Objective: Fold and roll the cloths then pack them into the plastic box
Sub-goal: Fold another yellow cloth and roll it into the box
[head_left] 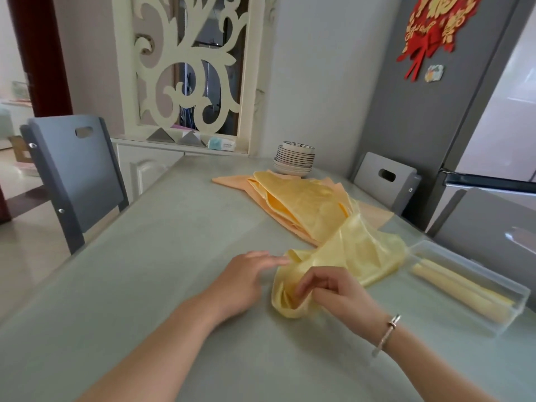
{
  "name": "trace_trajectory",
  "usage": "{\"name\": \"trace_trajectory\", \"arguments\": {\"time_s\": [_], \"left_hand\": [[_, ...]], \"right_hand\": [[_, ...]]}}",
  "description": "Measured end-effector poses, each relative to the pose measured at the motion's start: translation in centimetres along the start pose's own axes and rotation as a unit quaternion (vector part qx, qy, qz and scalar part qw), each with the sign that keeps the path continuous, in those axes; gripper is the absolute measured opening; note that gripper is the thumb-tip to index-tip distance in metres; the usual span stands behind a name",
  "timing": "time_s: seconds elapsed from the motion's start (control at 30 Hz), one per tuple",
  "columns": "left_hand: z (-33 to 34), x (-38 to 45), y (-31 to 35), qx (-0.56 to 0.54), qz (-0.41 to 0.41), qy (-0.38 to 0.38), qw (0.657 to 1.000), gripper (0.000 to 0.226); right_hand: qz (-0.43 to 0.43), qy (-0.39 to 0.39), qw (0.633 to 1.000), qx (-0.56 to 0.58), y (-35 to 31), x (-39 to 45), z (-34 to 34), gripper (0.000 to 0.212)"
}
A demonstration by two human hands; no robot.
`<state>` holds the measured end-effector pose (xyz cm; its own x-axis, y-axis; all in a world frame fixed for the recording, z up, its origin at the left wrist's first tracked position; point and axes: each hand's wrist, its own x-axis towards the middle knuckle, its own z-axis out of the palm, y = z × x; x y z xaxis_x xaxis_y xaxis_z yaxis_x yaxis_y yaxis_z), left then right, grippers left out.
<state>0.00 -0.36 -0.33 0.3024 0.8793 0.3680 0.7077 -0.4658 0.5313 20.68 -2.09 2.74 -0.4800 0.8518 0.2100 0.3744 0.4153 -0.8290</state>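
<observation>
Best to spread the yellow cloth (351,256) flat on the table (145,271) first, since a crumpled start likely gives a lumpy roll — pull the near corner toward the body, smooth outward, then square the edges before any fold. Lies bunched just in front of the pile of cloths (298,204), far end trailing up against it, near end gathered under the right hand (327,288). Curled fingers and thumb there, pinching a fold of the fabric, wrist bent inward, bracelet (387,333) on the forearm. Left hand (246,277) low over the table, palm down, fingers straight and slightly apart, tips touching the cloth's edge. Ready to pin that edge while the other side is drawn out. To the right, well apart from both hands, the plastic box (470,288) — pale rolls (458,291) already inside, room seemingly left beside them.
</observation>
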Motion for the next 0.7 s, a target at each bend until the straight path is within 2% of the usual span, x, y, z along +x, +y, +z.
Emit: {"name": "trace_trajectory", "arguments": {"time_s": [0.1,0.17,0.2,0.27,0.3,0.33,0.4,0.47,0.57,0.63,0.7], "left_hand": [[1.6,0.2,1.4,0.042,0.086,-0.059,0.994,0.058],[1.9,0.3,1.9,0.049,0.086,-0.041,0.994,0.045],[1.9,0.4,1.9,0.044,0.075,-0.021,0.996,0.039],[1.8,0.5,1.8,0.021,0.056,0.014,0.998,0.028],[1.7,0.4,1.6,0.015,0.049,0.032,0.998,0.02],[1.6,0.4,1.6,0.013,0.039,0.051,0.998,0.015],[1.3,0.3,1.4,0.006,0.013,0.081,0.997,0.01],[0.8,0.1,1.4,-0.025,-0.01,0.094,0.995,0.008],[-0.3,0.0,2.4,-0.108,-0.035,0.1,0.989,0.009],[-1.4,0.2,4.2,-0.16,-0.045,0.12,0.979,0.01],[-3.5,0.8,6.7,-0.195,-0.037,0.171,0.965,0.011]], "right_hand": [[0.004,0.046,0.998,-0.043,0.7,-0.7,-0.8,0.022],[0.017,0.037,0.99,-0.134,0.9,-1.0,-1.2,0.013],[0.024,0.019,0.983,-0.184,0.7,-1.3,-1.3,0.016],[0.036,-0.019,0.962,-0.268,0.4,-1.4,-1.4,0.04],[0.037,-0.036,0.948,-0.315,0.3,-1.4,-1.2,0.046],[0.025,-0.047,0.932,-0.358,0.2,-1.4,-0.9,0.042],[-0.01,-0.043,0.908,-0.417,0.1,-1.1,-0.6,0.018],[-0.001,-0.013,0.906,-0.423,-0.2,-0.6,-0.8,0.004],[0.04,0.032,0.946,-0.319,-2.4,0.4,-2.2,0.012],[0.033,0.055,0.957,-0.282,-5.0,1.2,-3.6,0.019],[0.014,0.083,0.961,-0.264,-8.1,2.4,-5.3,0.02]]}}
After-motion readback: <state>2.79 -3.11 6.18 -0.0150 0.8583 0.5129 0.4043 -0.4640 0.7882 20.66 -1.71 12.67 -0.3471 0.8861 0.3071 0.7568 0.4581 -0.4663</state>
